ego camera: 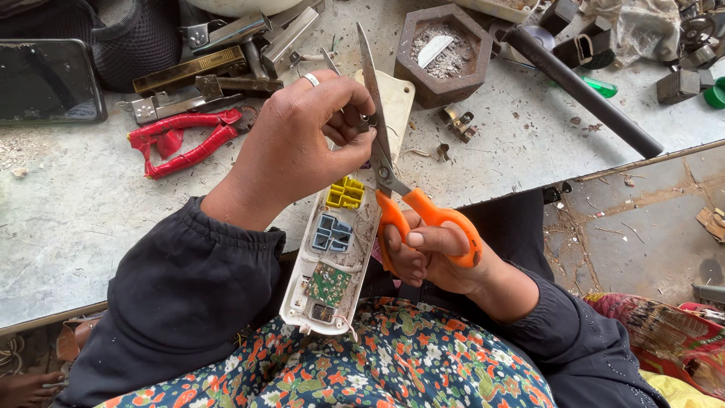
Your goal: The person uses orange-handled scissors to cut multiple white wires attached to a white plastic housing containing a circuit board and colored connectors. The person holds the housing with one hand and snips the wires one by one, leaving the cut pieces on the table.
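Observation:
A white opened power strip [328, 261] rests between my lap and the table edge, showing a yellow socket block [346, 193], a blue-grey block [332, 233] and a small green circuit board [328, 284]. My left hand [302, 143], with a ring on one finger, pinches something thin above the strip near the scissor blades; what it pinches is hidden by the fingers. My right hand [430, 253] grips orange-handled scissors [408, 208], blades open and pointing up past the left fingers.
On the grey worktable [75, 219] lie red-handled pliers [185, 140], metal brackets [211, 72], a dark phone [47, 81], a hexagonal wooden tray of dust [442, 51], a black rod [581, 91] and small scraps. Bare floor lies to the right.

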